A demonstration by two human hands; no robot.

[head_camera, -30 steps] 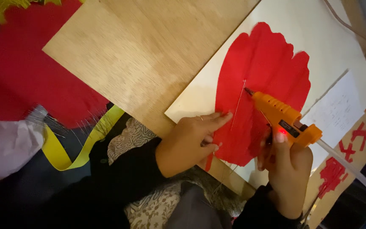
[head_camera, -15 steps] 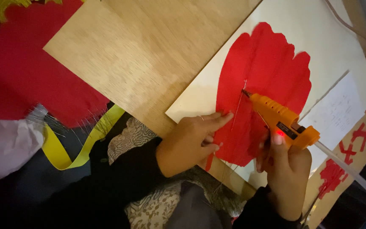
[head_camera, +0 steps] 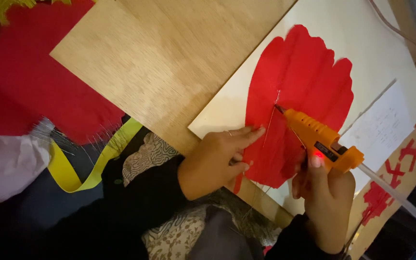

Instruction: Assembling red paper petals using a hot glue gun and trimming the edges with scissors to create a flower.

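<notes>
Right hand [head_camera: 326, 192] grips an orange plastic hot-glue gun [head_camera: 319, 139], fingers wrapped tight around the handle, a red light glowing near the thumb. The gun's nozzle touches the red scalloped crepe-paper cutout [head_camera: 304, 82], close to its middle, beside a thin pale line running down the paper. That red cutout lies flat on a cream card sheet [head_camera: 362, 33], which rests on a pale wooden board [head_camera: 169, 62]. Left hand [head_camera: 215, 161] presses on the cutout's lower left edge, fingers stretched out and held together, fingertips flat on the paper. A white printed paper slip [head_camera: 386, 125] sits just right of the gun. A yellow ribbon [head_camera: 73, 175] curls off the board's left side.
</notes>
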